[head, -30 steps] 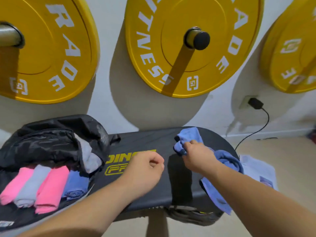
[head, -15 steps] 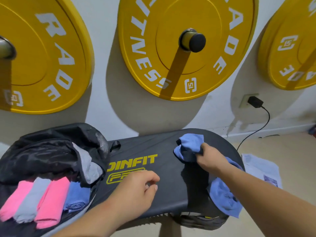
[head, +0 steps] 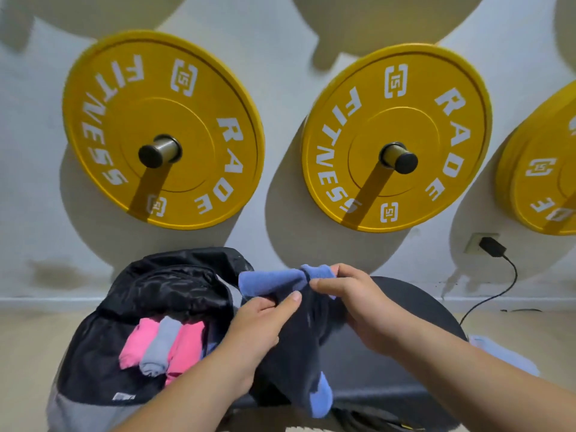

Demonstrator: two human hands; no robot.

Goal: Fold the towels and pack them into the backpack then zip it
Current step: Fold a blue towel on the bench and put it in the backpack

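A person's two bare hands hold up a blue towel [head: 271, 282] in the middle of the view, above a black padded desk [head: 405, 307]. The left hand [head: 261, 328] comes in from the lower left, and its fingers [head: 293, 299] are curled and pinch the cloth a little below its top edge. The right hand [head: 361, 307] comes in from the lower right, and its fingers [head: 341, 270] pinch a bunched top corner of the same towel. The cloth stretches between the two hands. The rest hangs down in shadow in front of the desk, and one bright blue corner shows at the bottom.

Just left of the hands a black backpack [head: 140, 307] lies on the desk with its main flap thrown back and its zip undone. Three rolled towels [head: 159, 347] lie side by side in the opening, pink, grey and pink, touching one another. The left forearm crosses in front of the bag's right side.

Three yellow weight plates [head: 124, 135] hang on pegs on the pale wall [head: 280, 151] behind, printed with white letters, the third cut off at the right edge. Low on the wall to the right a black charger [head: 491, 246] sits in a socket, and its cable [head: 486, 302] trails down to the floor [head: 530, 332]. A pale blue cloth [head: 505, 357] shows just past the right forearm, and it is blurred.
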